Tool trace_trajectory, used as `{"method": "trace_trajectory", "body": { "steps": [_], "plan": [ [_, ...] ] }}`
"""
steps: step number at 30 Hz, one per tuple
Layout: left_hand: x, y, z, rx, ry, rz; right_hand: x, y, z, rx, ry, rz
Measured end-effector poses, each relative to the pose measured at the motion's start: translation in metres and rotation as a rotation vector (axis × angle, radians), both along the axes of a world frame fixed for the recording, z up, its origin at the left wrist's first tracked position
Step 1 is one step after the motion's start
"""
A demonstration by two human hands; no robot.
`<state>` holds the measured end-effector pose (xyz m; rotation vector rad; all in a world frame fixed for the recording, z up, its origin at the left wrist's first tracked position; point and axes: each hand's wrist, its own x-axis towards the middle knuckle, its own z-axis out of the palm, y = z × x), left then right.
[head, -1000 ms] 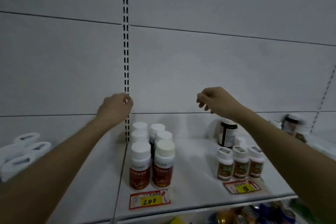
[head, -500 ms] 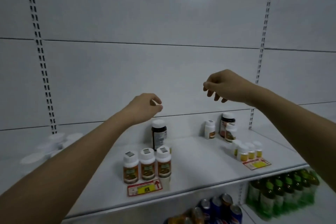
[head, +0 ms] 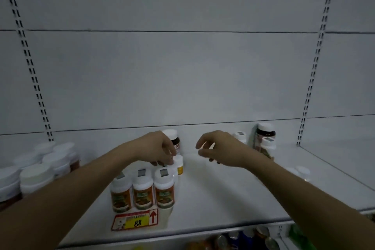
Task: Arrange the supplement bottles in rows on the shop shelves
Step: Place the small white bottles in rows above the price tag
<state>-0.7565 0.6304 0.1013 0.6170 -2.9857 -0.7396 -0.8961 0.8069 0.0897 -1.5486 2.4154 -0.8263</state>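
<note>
On the white shelf (head: 219, 205), three orange-labelled supplement bottles (head: 143, 191) stand in a row at the front, behind a price tag (head: 135, 219) marked 88. My left hand (head: 156, 149) reaches down just behind that row. Its curled fingertips pinch the cap of a small white bottle (head: 179, 165) with a yellow label. A dark bottle (head: 174, 138) with a white cap stands behind that hand. To the right, my right hand (head: 221, 151) hovers above bare shelf, loosely curled and holding nothing.
Several large white-capped bottles (head: 36, 174) crowd the shelf's left end. At the back right stand a dark bottle (head: 264, 133) and white bottles (head: 267, 146); blurred small bottles (head: 302, 171) sit further right. Cans (head: 223, 239) and green bottles (head: 298, 237) fill the shelf below.
The view has swung right along the shelf, then settled. Both hands have dropped from chest height toward the shelf, and the left one has come down onto the small bottle.
</note>
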Motion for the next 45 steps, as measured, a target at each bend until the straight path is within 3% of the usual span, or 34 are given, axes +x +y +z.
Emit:
{"method": "trace_trajectory", "body": {
  "steps": [5,12,22,27,32,38,45],
  "plan": [
    [-0.021,-0.015,-0.006,0.099,-0.091,-0.001,-0.011,-0.054,-0.028,0.082,0.162,0.159],
    [-0.036,-0.028,-0.019,0.185,-0.133,0.019,-0.025,-0.087,-0.04,0.169,0.199,0.351],
    [-0.045,-0.016,-0.019,0.231,-0.168,-0.001,-0.057,-0.076,-0.025,0.285,0.254,0.421],
    [-0.061,-0.001,-0.016,0.152,-0.246,-0.067,-0.086,-0.056,-0.024,0.337,0.171,0.412],
    [-0.071,0.007,-0.019,0.12,-0.162,0.025,-0.095,-0.056,-0.029,0.298,0.102,0.428],
    [-0.071,0.012,-0.009,-0.066,-0.127,0.038,-0.102,-0.052,-0.028,0.222,0.096,0.455],
    [-0.061,0.029,0.04,0.092,0.133,0.095,-0.122,-0.004,0.032,0.002,-0.145,0.458]
  ]
}}
